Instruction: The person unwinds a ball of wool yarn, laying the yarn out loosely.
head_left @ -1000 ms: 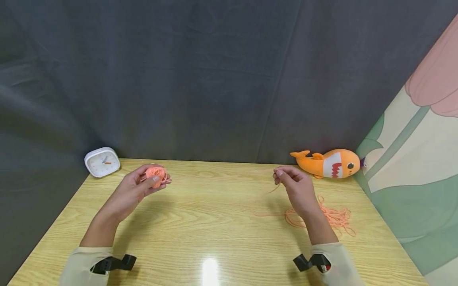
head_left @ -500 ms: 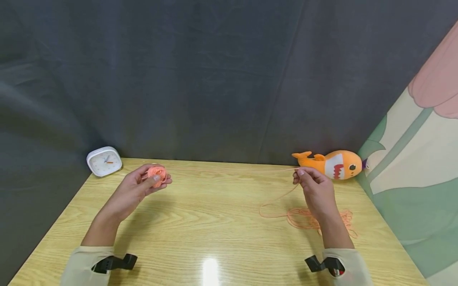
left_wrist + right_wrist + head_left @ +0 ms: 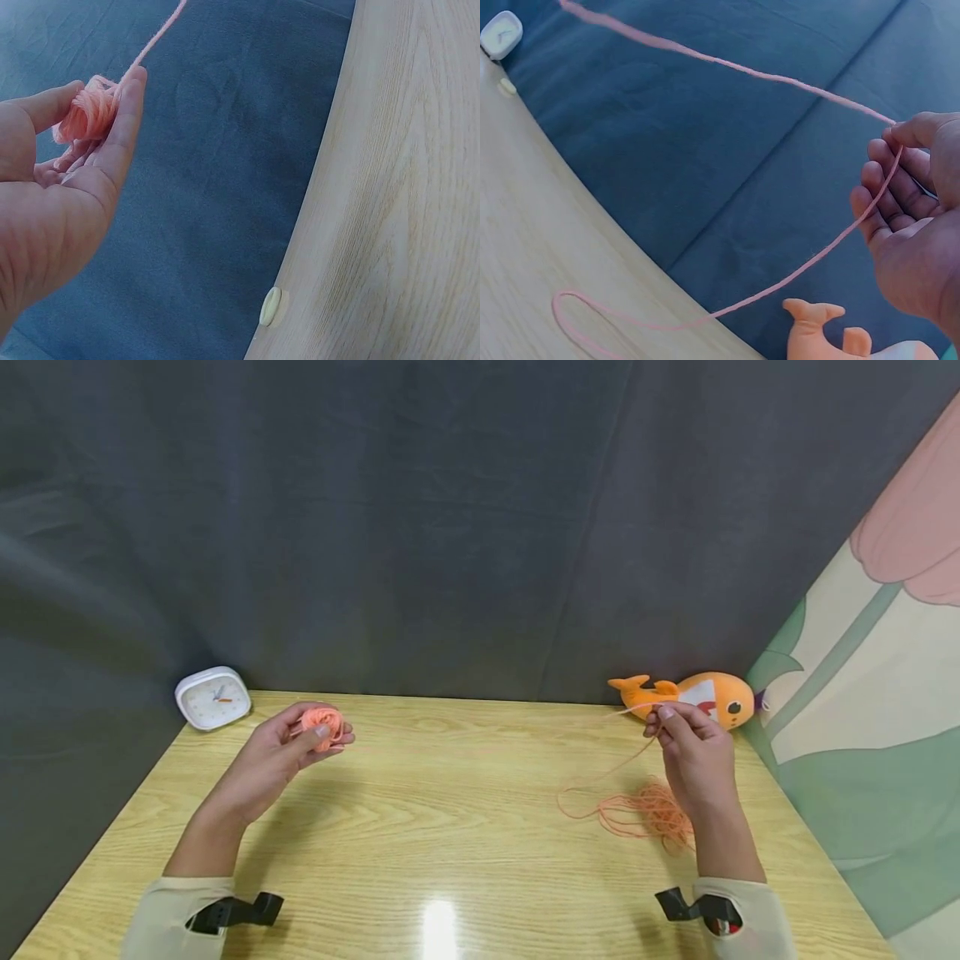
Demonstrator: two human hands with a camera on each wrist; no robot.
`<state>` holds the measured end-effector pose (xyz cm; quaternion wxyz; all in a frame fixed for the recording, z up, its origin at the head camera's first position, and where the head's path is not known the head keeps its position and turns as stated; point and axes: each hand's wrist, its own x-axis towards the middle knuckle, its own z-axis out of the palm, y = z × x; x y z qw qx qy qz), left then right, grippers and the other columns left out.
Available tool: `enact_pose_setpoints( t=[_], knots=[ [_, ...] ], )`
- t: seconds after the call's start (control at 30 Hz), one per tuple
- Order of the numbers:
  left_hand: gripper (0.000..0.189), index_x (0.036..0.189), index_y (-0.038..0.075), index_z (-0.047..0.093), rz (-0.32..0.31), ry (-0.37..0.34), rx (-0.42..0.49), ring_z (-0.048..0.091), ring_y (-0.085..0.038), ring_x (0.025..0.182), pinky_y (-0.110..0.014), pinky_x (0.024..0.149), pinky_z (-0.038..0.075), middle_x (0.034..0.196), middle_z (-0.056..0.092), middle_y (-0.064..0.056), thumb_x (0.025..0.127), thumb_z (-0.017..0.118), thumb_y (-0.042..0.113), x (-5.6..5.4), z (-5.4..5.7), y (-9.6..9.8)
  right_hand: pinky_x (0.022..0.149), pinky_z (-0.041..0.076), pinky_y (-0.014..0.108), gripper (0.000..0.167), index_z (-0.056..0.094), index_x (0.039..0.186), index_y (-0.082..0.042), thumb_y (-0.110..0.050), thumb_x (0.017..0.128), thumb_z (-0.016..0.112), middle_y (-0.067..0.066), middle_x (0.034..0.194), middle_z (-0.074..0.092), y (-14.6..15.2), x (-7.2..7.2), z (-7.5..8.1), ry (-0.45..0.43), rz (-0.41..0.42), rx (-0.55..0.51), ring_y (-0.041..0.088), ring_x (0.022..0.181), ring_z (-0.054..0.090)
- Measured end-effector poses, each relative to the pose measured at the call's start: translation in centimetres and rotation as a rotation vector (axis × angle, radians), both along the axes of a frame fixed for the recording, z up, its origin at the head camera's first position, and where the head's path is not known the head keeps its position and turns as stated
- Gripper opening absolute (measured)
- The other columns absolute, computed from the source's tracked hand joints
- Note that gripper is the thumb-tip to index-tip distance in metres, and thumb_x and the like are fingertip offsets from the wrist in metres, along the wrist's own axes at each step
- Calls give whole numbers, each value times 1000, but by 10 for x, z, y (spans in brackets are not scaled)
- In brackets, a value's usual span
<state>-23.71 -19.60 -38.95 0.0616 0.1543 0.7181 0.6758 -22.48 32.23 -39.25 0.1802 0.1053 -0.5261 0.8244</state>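
Note:
On the left, my left hand (image 3: 273,756) holds a small ball of coral yarn (image 3: 324,728) between thumb and fingers. In the left wrist view, a strand runs up from the wound yarn (image 3: 91,112) past the fingertips. My right hand (image 3: 697,760) pinches the yarn strand (image 3: 780,78) between thumb and index finger, well apart from the left hand. Below the pinch the strand hangs in a curve down to the table. A loose tangle of coral yarn (image 3: 652,814) lies on the tabletop, partly behind the right hand and wrist.
At the back left corner stands a white clock (image 3: 213,699). An orange shark plush (image 3: 731,700) lies at the back right, partly hidden by the right hand. A small pale oval piece (image 3: 271,306) sits at the edge of the wooden table (image 3: 420,843). Dark curtain hangs behind.
My right hand has moved to the right, drawing the pinched strand farther from the ball. The loose strand on the table has shifted. My left hand has stayed nearly in place with the ball.

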Motion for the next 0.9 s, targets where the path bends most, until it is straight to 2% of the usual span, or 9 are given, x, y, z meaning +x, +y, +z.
enact_pose_setpoints(
  t=[0.23,0.5,0.73,0.9],
  knots=[
    [35,135,4,51,-4,3,-14,73,-9,113,-20,97,58,121,71,2,107,58,23,0,-1,-1,76,60,23,18,73,97,4,2,103,56,8,92,72,11,3,2,32,-25,-43,17,79,67],
    [37,137,3,50,6,7,-44,72,-8,113,-20,97,58,121,71,2,107,57,24,-1,-2,-1,77,62,23,21,72,101,9,6,104,51,13,91,72,27,6,7,111,21,-116,19,81,68],
    [35,137,6,51,-4,7,-74,71,-7,115,-19,97,57,127,71,-2,107,57,24,0,-2,-2,75,62,22,15,70,103,13,3,101,60,14,90,73,35,10,12,56,-95,-153,20,78,66],
    [34,136,5,52,-22,9,-77,71,-7,116,-21,98,57,129,71,-2,107,56,22,0,-2,-3,74,61,22,15,71,102,13,1,100,61,14,89,74,38,11,13,35,-138,-151,20,76,66]
  ],
)
